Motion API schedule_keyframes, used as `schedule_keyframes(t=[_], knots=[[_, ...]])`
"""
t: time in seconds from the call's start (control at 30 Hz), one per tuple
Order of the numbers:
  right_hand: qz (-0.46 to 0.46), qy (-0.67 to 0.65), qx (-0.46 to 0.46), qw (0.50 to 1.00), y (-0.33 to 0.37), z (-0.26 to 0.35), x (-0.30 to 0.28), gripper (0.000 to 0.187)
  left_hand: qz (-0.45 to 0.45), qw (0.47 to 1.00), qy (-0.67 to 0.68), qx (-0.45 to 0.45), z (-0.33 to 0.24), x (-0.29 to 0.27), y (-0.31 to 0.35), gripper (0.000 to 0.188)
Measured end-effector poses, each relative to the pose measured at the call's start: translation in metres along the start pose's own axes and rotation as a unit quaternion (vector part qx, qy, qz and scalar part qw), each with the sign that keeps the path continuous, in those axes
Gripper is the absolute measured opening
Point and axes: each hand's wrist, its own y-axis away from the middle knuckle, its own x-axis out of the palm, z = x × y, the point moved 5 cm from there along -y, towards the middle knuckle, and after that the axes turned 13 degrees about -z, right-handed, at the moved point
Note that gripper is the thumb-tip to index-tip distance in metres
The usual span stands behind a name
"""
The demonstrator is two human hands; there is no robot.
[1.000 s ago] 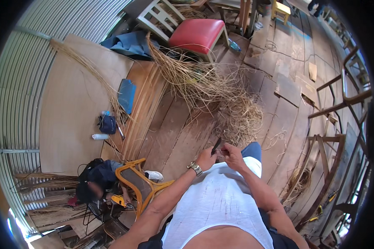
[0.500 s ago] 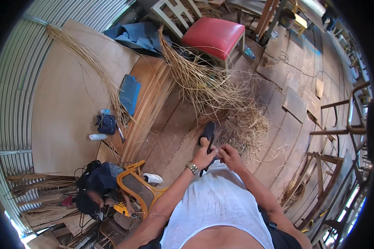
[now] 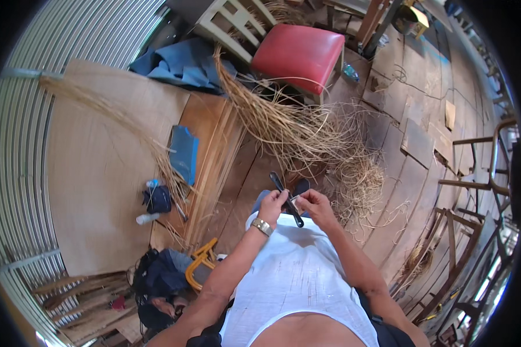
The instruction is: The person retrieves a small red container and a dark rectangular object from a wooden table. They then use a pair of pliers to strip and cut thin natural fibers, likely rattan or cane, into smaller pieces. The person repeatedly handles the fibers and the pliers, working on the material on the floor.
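My left hand (image 3: 270, 207) is closed round a slim black bar-shaped tool (image 3: 296, 217), held slantwise in front of my white shirt. Both dark ends of the tool show; its exact kind I cannot make out. A watch with a metal band (image 3: 263, 226) sits on my left wrist. My right hand (image 3: 316, 207) pinches at the tool's middle from the other side. Between my fingers shows a small pale piece (image 3: 293, 199), too small to name. Beyond my hands lies a long bundle of cane strands (image 3: 283, 130), ending in a curly heap (image 3: 356, 185).
A red-seated chair (image 3: 298, 55) stands at the back beside blue sheeting (image 3: 185, 66). Boards (image 3: 110, 173) lie at left with a blue piece (image 3: 183, 153) and a dark pouch (image 3: 157, 199). Lower left, another person (image 3: 162, 283) bends near a yellow chair frame (image 3: 198, 269). Bare frames (image 3: 454, 248) stand right.
My hands have come up a little and turned the black tool so that its length shows. The view has shifted; the other person's yellow drill has gone out of sight.
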Motion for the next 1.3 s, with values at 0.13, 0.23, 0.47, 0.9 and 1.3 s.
schedule_keyframes(t=[0.13,0.23,0.47,0.9,1.3], knots=[[-0.133,0.032,-0.054,0.989,-0.013,-0.017,-0.013,0.017,0.038,0.999,-0.026,-0.016,-0.02,0.032,-0.002,0.019],[-0.133,0.02,-0.036,0.99,-0.008,-0.038,-0.024,0.027,0.105,0.989,-0.044,-0.09,-0.012,0.046,-0.014,0.02],[-0.12,-0.173,0.183,0.96,0.044,-0.071,-0.019,0.035,0.354,0.917,-0.097,-0.156,0.009,0.074,-0.021,0.027],[-0.171,-0.388,0.224,0.878,0.03,-0.064,0.063,0.028,0.514,0.79,-0.213,-0.257,-0.012,0.03,-0.057,0.052],[-0.461,-0.132,0.284,0.83,0.106,-0.106,0.02,0.025,0.133,0.679,-0.612,0.382,0.017,0.081,-0.326,0.095]])
